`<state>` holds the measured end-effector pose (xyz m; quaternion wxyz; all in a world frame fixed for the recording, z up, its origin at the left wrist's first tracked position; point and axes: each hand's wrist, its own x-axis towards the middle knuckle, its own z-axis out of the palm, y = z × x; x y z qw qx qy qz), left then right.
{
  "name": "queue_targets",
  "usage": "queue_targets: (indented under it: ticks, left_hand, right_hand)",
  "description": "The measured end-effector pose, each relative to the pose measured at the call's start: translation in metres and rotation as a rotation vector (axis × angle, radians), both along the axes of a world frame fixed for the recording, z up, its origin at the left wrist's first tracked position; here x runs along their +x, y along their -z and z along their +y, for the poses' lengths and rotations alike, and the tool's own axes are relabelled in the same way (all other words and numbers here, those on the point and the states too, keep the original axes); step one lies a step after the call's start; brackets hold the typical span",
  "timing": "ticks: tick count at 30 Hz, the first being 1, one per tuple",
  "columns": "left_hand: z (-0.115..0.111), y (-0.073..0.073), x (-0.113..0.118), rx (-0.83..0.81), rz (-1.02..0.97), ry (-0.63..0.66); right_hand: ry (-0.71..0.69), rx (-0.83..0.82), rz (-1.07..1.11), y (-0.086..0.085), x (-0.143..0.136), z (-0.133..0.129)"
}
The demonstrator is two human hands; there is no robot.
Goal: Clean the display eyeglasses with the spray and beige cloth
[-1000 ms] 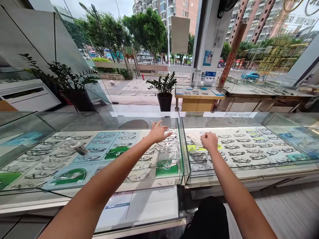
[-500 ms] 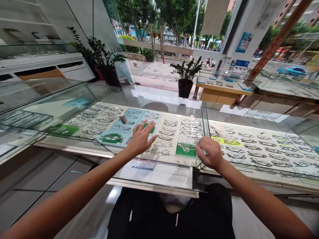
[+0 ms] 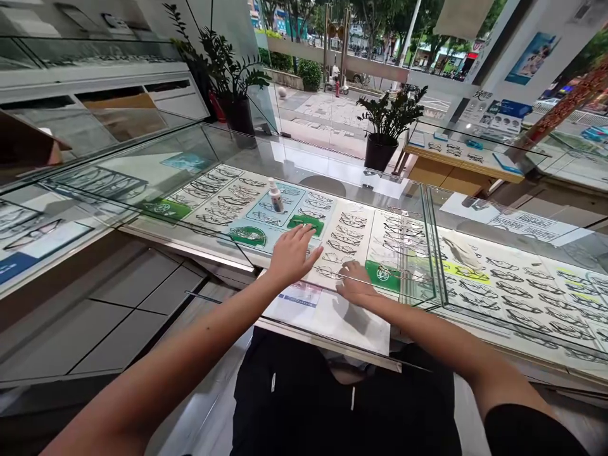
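My left hand (image 3: pixel 292 253) is spread over the display case's glass top, fingers apart and nothing in it. Below it lie a green card (image 3: pixel 306 225) and rows of eyeglasses (image 3: pixel 346 233). Bent low over the front edge of the display is my right hand (image 3: pixel 355 283), close to the frontmost eyeglasses (image 3: pixel 327 271). Its thumb and fingers look apart, and nothing shows held, though the fingertips are partly hidden. A white pulled-out tray (image 3: pixel 351 320) extends beneath the right wrist. A small spray bottle (image 3: pixel 275 196) stands upright beyond my left hand.
Glass panel edges (image 3: pixel 434 253) divide this case from a right-hand one with more eyeglasses (image 3: pixel 510 288). Another green card (image 3: pixel 384 275) lies right of my right hand. Potted plants (image 3: pixel 381 151) stand along the window side. Grey drawer fronts (image 3: pixel 128 304) are at lower left.
My right hand has moved left from the glass divider to the front rows of eyeglasses. The left hand stays spread over the case. The view has shifted, so the scene sits further right.
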<state>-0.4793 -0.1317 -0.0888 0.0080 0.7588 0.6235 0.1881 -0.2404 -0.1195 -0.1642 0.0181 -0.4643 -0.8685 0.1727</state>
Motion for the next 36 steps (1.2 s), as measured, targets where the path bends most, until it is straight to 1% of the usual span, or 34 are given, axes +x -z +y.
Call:
queue_targets:
  ticks: [4,8,15,21,25,29,33,36]
  left_hand:
    - [0.001,-0.003,0.004,0.038,-0.015,-0.021]
    - [0.001,-0.005,0.007,0.044,-0.013,-0.037]
    - [0.002,-0.003,0.005,0.074,0.001,-0.040]
    - [0.002,-0.003,0.005,0.060,0.017,-0.044]
    - [0.002,-0.004,0.005,0.067,0.019,-0.050]
    - [0.002,-0.003,0.005,0.067,0.015,-0.046]
    - [0.001,-0.002,0.006,0.082,0.020,-0.042]
    - [0.003,-0.003,0.005,0.084,0.016,-0.035]
  right_hand:
    - [0.030,0.062,-0.048,0.026,-0.015,0.035]
    - [0.004,0.086,-0.113,0.041,-0.027,0.050]
    - [0.021,0.145,-0.189,0.050,-0.042,0.056]
    - [0.027,0.141,-0.207,0.054,-0.046,0.059]
    - [0.001,0.125,-0.199,0.049,-0.046,0.056]
    - [0.006,0.089,-0.167,0.035,-0.041,0.045]
    - [0.015,0.005,-0.118,0.015,-0.029,0.022]
    - [-0.025,-0.069,-0.049,-0.004,-0.016,-0.002]
